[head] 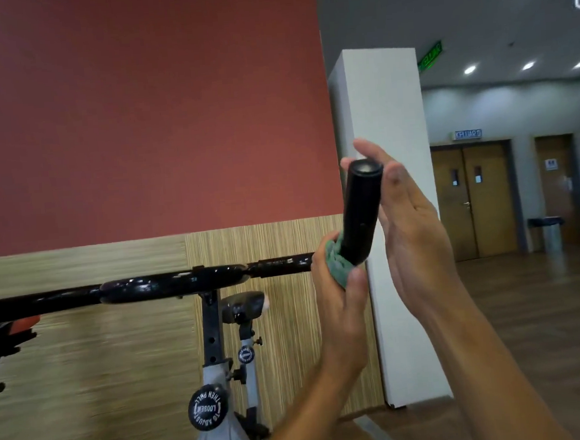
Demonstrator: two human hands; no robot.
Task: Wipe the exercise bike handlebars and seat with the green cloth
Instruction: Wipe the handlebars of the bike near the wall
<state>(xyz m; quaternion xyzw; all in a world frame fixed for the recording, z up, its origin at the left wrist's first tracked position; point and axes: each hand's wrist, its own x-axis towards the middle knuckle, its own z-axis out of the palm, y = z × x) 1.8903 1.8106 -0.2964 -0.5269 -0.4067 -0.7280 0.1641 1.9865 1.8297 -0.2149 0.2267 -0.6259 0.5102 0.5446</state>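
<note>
At the base of the upright handlebar grip (361, 211), we are squeezing the green cloth (336, 259) around it with our left hand (338, 295), fingers curled tight, while our right hand (405, 218), fingers straight and slightly spread, is steadying the grip's far side.

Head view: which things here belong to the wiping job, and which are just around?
Job: green cloth, held by left hand around the handlebars; right hand at the upright end; seat.

Around: adjustment knob, white pillar, bin, wooden doors.
</note>
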